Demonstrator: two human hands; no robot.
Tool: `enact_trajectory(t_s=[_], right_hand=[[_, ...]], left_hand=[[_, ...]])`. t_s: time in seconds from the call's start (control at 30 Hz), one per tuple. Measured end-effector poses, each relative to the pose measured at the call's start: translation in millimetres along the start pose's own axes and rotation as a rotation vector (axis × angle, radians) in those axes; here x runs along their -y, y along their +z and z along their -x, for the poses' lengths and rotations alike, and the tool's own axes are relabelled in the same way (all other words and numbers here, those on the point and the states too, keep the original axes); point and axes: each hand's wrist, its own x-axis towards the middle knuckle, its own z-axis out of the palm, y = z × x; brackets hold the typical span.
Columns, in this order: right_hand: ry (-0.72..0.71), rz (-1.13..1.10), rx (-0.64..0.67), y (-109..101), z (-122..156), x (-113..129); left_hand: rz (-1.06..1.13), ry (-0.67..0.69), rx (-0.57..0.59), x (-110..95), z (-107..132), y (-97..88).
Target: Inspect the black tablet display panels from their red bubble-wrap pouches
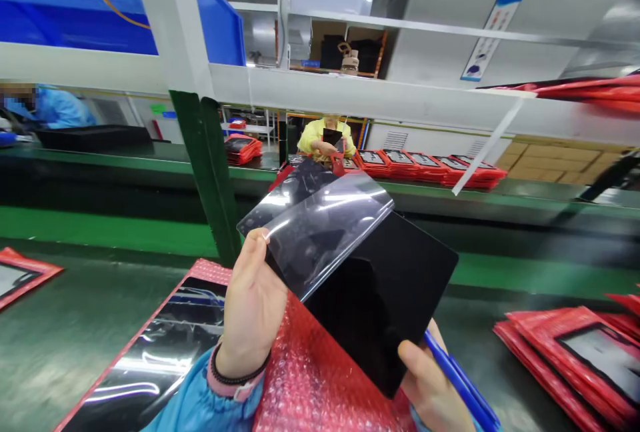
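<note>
Between my hands is a thin black glossy panel (385, 279), tilted up in front of me. A clear plastic film (333, 219) is folded back over its upper left part. My left hand (253, 312) pinches the film's left edge between thumb and fingers. Gripping the panel's lower right corner is my right hand (433, 379), thumb on the front. A blue pen (463, 385) also sits in that hand, pointing down to the right. Below the panel lies pink bubble wrap (325, 379). Another glossy black panel (155, 352) rests on pink bubble wrap at left.
Red bubble-wrap packs (585, 359) are stacked at right; one more pack (23, 275) lies far left. A green post (207, 172) rises behind my left hand. Across the bench, a person in yellow (325, 135) sits near rows of red packs (400, 162). Blue bins (125, 5) stand overhead.
</note>
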Motion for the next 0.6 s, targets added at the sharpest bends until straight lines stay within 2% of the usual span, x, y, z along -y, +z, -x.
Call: enact_trajectory(t_s=[0.13, 0.2, 0.43, 0.6], right_hand=[[-0.015, 0.096, 0.244, 16, 2, 6], [-0.043, 0.131, 0.312, 23, 3, 9], [-0.062, 0.108, 0.321, 28, 6, 14], [-0.063, 0.102, 0.268, 33, 13, 17]], left_hand=[[0.029, 0.079, -0.017, -3, 0, 0.2], [0.020, 0.093, -0.029, -3, -1, -0.3], [0.034, 0.079, -0.071, -4, -5, -2.3], [-0.002, 0.070, -0.031, -7, -10, -6.9]])
